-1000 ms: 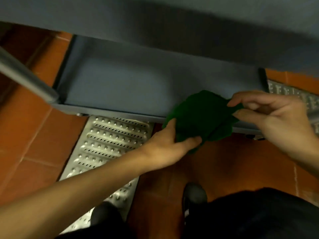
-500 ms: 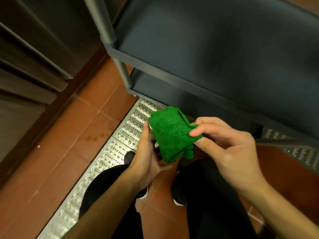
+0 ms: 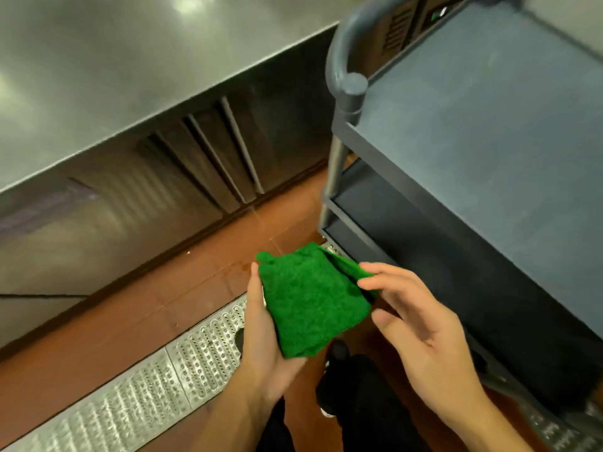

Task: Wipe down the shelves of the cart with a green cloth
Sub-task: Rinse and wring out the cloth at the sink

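A folded green cloth (image 3: pixel 310 301) lies in my left hand (image 3: pixel 261 340), which cups it from below and the left side. My right hand (image 3: pixel 421 324) touches the cloth's right edge with its fingertips, fingers spread. Both hands are in front of the grey cart (image 3: pixel 483 119), level with its lower shelves. The cart's top shelf fills the right side of the view. A middle shelf (image 3: pixel 385 207) and the edge of a lower one show beneath it in shadow.
A stainless steel counter (image 3: pixel 98 76) with cabinet doors below runs along the left. A perforated metal drain grate (image 3: pixel 156 386) crosses the red tile floor (image 3: pixel 124 308). The cart's handle (image 3: pixel 342 60) and corner post rise at top centre. My legs and shoes are below.
The view has risen from the cart's bottom shelf to above its top shelf. The cloth came away from the lower shelf and is now folded flat between both hands.
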`<action>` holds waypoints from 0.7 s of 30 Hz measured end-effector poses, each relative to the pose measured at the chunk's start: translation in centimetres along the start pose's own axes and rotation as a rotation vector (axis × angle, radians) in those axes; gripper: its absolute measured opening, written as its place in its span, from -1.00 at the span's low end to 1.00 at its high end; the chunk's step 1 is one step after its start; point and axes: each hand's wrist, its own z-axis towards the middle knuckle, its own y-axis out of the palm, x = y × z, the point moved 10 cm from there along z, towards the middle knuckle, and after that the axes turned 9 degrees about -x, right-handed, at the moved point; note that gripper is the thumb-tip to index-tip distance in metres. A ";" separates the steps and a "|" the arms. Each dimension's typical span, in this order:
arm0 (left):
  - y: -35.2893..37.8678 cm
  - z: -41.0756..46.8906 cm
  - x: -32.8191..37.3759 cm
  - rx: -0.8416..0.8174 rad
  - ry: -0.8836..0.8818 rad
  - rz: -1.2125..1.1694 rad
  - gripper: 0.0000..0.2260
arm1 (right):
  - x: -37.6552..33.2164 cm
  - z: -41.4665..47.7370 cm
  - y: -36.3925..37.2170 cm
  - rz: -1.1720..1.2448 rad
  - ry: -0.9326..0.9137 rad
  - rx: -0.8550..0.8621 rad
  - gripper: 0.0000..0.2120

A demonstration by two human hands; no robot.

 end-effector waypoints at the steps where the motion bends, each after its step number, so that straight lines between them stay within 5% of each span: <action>1: 0.4 -1.4 1.4 0.015 0.049 0.002 -0.32 | -1.3 0.5 0.7 0.000 0.010 -0.021 -0.73; 13: -0.6 -16.7 17.0 0.034 0.422 -0.040 -0.33 | -13.9 5.9 19.2 -0.264 0.023 -0.338 -0.39; 21: -9.2 -25.4 26.5 0.118 0.565 -0.096 -0.40 | -17.9 9.8 34.8 -0.060 0.077 -0.377 -0.55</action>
